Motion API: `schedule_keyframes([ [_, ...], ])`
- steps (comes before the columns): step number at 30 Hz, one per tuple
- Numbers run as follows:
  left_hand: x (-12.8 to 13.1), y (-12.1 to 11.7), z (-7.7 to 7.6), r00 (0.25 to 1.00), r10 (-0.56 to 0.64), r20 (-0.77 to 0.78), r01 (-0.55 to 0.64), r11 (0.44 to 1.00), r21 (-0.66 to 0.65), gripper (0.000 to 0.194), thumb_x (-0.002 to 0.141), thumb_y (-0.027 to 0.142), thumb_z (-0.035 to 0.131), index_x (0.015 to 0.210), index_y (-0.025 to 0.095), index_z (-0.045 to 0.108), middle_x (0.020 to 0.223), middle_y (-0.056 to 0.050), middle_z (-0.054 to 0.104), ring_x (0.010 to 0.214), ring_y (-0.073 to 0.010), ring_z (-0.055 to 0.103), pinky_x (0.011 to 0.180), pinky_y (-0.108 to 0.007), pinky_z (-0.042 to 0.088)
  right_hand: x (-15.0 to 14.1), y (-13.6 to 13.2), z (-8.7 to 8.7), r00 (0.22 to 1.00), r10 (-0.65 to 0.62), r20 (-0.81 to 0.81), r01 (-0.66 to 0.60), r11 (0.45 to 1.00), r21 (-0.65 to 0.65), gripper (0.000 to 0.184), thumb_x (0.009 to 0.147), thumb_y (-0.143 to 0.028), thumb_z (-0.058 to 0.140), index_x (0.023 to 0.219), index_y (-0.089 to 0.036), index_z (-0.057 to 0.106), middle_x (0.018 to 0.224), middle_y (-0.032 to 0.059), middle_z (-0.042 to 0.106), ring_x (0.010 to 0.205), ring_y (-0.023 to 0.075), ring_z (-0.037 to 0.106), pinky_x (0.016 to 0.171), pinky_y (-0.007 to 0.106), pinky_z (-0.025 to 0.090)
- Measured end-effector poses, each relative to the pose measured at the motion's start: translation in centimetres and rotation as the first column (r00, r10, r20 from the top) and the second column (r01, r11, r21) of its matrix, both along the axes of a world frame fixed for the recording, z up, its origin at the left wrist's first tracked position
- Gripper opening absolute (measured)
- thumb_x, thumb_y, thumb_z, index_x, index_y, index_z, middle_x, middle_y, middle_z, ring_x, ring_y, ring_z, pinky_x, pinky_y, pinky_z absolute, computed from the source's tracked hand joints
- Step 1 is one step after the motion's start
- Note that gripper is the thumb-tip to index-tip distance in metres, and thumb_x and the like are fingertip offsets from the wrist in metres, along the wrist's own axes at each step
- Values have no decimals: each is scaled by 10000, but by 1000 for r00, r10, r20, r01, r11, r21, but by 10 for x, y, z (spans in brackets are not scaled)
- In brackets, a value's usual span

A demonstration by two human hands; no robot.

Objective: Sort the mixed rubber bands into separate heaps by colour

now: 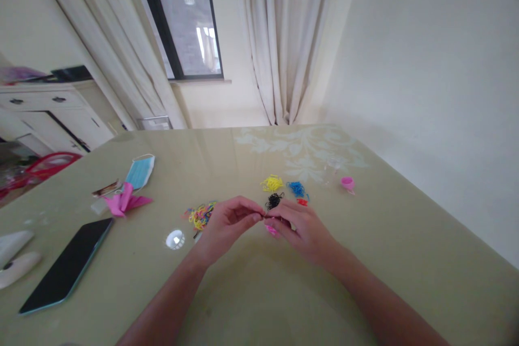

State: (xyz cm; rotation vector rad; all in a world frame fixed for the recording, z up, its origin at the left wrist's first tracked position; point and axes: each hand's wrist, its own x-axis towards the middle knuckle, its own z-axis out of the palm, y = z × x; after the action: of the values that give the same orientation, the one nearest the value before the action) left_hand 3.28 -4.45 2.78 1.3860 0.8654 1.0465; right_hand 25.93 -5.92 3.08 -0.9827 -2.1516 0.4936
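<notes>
My left hand [232, 225] and my right hand [303, 225] meet over the table, fingertips almost touching. Both are closed in a pinch, and whatever lies between the fingers is too small to make out. Under and behind the right fingers sit a black pile of small rubber bands [274, 200] and a partly covered pink pile [271, 230]. Beyond them are a yellow pile [271, 183], a blue pile [297, 189] and a little red pile [302, 202]. A mixed-colour heap of bands [200, 215] is partly hidden by my left hand.
On the left of the table [251, 303] lie a dark tablet or phone [67, 265], a pink folded paper shape [126, 201], a blue face mask [140, 172] and white objects [18, 270]. A clear round piece [175, 239] is near my left wrist. A pink cup [347, 183] stands right.
</notes>
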Motion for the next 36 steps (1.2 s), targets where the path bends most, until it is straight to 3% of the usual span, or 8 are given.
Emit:
schedule_keyframes([
  [8, -1, 1, 2, 999, 31, -31, -31, 999, 21, 328, 829, 483, 865, 972, 196, 795, 1005, -93, 839, 961, -230, 783, 916, -356, 631, 6, 0, 5, 998, 17, -60, -17, 1000, 8, 246, 1099, -302, 570, 1037, -197, 783, 809, 31, 702, 732, 160, 631, 702, 271, 479],
  [12, -20, 17, -1, 941, 240, -239, -221, 970, 105, 391, 895, 573, 721, 1010, 207, 795, 1035, -98, 833, 983, -253, 761, 908, -376, 612, 13, -5, 10, 984, 41, -175, -28, 997, 78, 221, 1081, -333, 620, 1061, -227, 813, 786, 32, 727, 675, 157, 624, 664, 271, 503],
  [14, -34, 26, -9, 814, 358, -457, -300, 933, 197, 396, 936, 560, 625, 1024, 215, 799, 999, -93, 823, 915, -270, 746, 856, -406, 605, 16, -8, 15, 968, 31, -249, -8, 995, 96, 211, 1067, -355, 648, 1065, -238, 824, 791, 36, 750, 660, 160, 635, 632, 273, 505],
  [18, -53, 36, -28, 380, 504, -776, -201, 863, 463, 294, 946, 381, 593, 1039, 220, 821, 1106, -139, 794, 1099, -357, 692, 1017, -497, 521, 20, -5, 19, 937, -51, -347, 92, 991, 102, 208, 1066, -334, 645, 1063, -236, 828, 834, 41, 784, 682, 164, 668, 630, 274, 505],
  [20, -54, 36, -34, 297, 464, -834, -140, 886, 443, 314, 972, 385, 575, 1057, 213, 823, 1106, -154, 784, 1114, -375, 684, 1015, -506, 511, 22, 2, 17, 947, -94, -308, 121, 990, 71, 205, 1056, -320, 652, 1041, -226, 834, 827, 42, 778, 691, 169, 669, 647, 278, 506],
  [25, -47, 39, -38, 290, 419, -860, -90, 907, 411, 278, 985, 362, 579, 1036, 216, 810, 1052, -136, 769, 1064, -349, 693, 951, -458, 527, 27, 26, 0, 984, -172, 37, 174, 983, -54, 173, 1013, -259, 694, 971, -214, 855, 813, 37, 746, 674, 167, 653, 676, 288, 502],
  [30, -43, 43, -42, 355, 398, -846, -71, 914, 400, 179, 955, 253, 606, 918, 239, 781, 974, -90, 759, 1002, -294, 698, 951, -405, 520, 28, 35, -19, 890, -227, 396, 266, 963, -46, 192, 1028, -222, 669, 1036, -235, 860, 1007, 71, 778, 882, 228, 733, 779, 328, 528],
  [36, -39, 40, -38, 456, 445, -771, -115, 888, 445, 164, 959, 256, 595, 885, 236, 740, 965, -80, 748, 996, -289, 684, 923, -407, 520, 24, 36, -26, 853, -218, 475, 257, 966, -18, 210, 1052, -256, 642, 1063, -254, 851, 1058, 66, 776, 906, 231, 734, 764, 320, 530],
])
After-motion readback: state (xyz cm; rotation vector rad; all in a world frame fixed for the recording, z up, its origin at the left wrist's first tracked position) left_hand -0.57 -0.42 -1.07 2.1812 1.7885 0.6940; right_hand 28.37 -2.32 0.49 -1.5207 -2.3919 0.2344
